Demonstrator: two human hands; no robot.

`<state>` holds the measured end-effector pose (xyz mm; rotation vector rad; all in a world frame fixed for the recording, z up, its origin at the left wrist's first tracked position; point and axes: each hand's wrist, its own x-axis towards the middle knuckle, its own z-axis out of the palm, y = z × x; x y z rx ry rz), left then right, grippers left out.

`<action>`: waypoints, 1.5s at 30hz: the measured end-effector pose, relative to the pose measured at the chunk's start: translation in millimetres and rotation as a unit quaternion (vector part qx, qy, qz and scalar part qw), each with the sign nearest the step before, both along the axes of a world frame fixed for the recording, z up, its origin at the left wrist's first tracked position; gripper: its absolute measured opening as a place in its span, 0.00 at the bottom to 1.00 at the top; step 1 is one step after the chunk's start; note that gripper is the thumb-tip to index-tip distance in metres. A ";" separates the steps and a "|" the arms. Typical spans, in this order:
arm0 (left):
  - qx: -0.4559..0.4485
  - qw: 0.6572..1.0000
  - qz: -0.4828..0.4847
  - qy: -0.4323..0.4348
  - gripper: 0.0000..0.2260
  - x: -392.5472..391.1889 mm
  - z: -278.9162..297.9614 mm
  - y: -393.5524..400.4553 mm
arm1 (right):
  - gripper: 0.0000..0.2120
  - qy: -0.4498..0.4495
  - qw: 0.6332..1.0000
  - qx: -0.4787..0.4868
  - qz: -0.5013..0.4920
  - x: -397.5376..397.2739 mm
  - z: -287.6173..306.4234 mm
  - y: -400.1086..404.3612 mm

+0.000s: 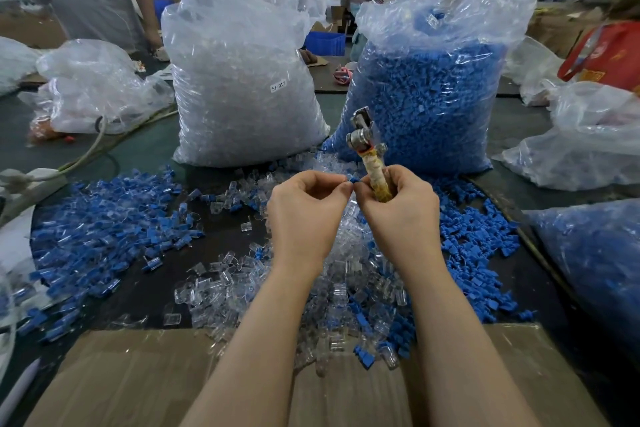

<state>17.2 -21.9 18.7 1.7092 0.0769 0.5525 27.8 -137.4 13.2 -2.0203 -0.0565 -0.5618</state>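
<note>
- The blue piece [354, 180] is held just in front of the blue-filled bag [429, 97].
- The left hand [304, 211] pinches it at the fingertips. The right hand [398, 211] pinches it too, with its other fingers curled round the tool [372, 163].
- Best to keep the piece square and press it straight.
- The tool has a rough tape-wrapped handle and a shiny metal head.
- Glossy, boxy clear shells [346, 281] lie heaped in front of the bag.

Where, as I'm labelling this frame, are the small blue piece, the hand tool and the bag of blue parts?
small blue piece [354, 179], head view, its visible blue middle.
hand tool [361, 136], head view, its metal head.
bag of blue parts [426, 104], head view, its front wall.
</note>
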 end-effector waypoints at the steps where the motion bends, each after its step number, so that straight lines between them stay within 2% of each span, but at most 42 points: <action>1: 0.014 1.000 0.000 -0.009 0.06 -0.3 -0.1 0.1 | 0.07 0.004 1.000 0.004 0.002 0.3 0.2 -0.1; 8: 0.084 0.996 -0.004 -0.036 0.04 -0.8 -0.9 2.1 | 0.06 0.046 0.996 0.056 0.048 1.9 2.0 -2.7; 22: 0.104 0.993 0.003 -0.053 0.04 1.8 -4.5 5.8 | 0.04 0.076 0.991 0.064 0.090 -2.5 10.6 -1.9; 24: 0.071 0.997 -0.001 -0.029 0.05 3.4 -5.0 7.6 | 0.05 0.085 0.989 0.068 0.099 -3.3 10.7 -1.5; 27: -0.051 0.998 -0.026 0.005 0.04 5.6 -3.7 11.7 | 0.06 0.107 0.986 0.060 0.112 -3.3 9.2 -5.1; 29: -0.143 0.989 -0.045 0.011 0.04 6.2 -1.8 15.5 | 0.06 0.130 0.982 0.040 0.129 -2.9 7.6 -9.8; 31: -0.197 0.979 -0.051 0.009 0.04 6.3 0.1 18.6 | 0.05 0.154 0.976 0.017 0.154 -3.0 6.7 -13.7; 34: -0.216 0.975 -0.054 0.002 0.04 6.2 1.6 20.3 | 0.02 0.180 0.965 -0.017 0.189 -3.2 5.8 -14.8; 45: -0.212 0.975 -0.060 -0.021 0.06 7.0 1.5 20.2 | 0.05 0.186 0.956 -0.060 0.217 -4.8 5.4 -10.4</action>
